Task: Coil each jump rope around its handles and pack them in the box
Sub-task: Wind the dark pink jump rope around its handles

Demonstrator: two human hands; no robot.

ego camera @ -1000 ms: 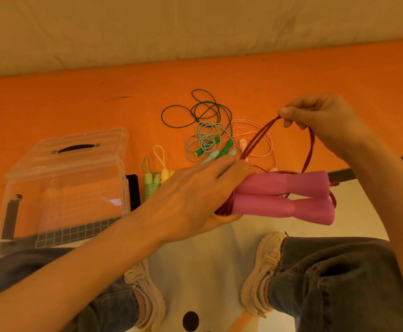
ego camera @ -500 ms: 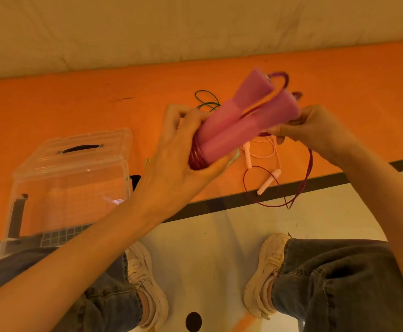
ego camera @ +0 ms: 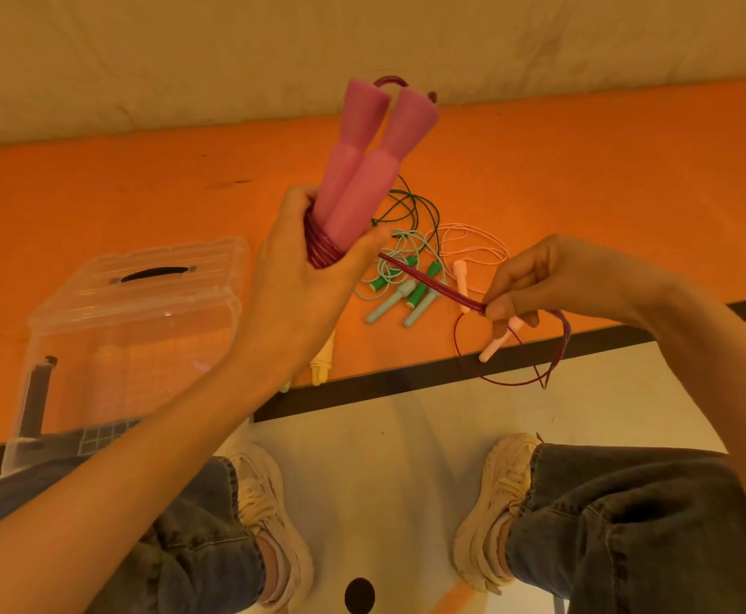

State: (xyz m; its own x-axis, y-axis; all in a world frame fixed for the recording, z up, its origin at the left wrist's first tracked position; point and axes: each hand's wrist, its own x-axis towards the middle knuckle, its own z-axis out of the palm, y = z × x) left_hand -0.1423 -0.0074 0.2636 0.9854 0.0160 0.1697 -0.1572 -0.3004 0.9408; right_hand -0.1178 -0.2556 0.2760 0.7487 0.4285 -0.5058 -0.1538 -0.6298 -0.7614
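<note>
My left hand (ego camera: 300,281) grips the lower end of two pink handles (ego camera: 369,166), which stand upright side by side with dark red rope coiled round their base. My right hand (ego camera: 552,281) pinches the taut dark red rope (ego camera: 433,283) running from that coil; the slack hangs in a loop (ego camera: 557,347) below it. A clear plastic box (ego camera: 131,330) with a lid and black handle stands at the left on the orange mat. Green ropes (ego camera: 411,285) and a pale pink rope (ego camera: 464,241) lie loose on the mat between my hands.
A yellow rope bundle (ego camera: 322,365) lies partly hidden under my left wrist near the mat's front edge. The orange mat (ego camera: 606,170) ends at a black strip. My knees and two pale sneakers are on the white floor below.
My left hand has turned the pink handles from lying level to pointing up. My right hand has dropped from high on the right down to the right, pulling the rope taut.
</note>
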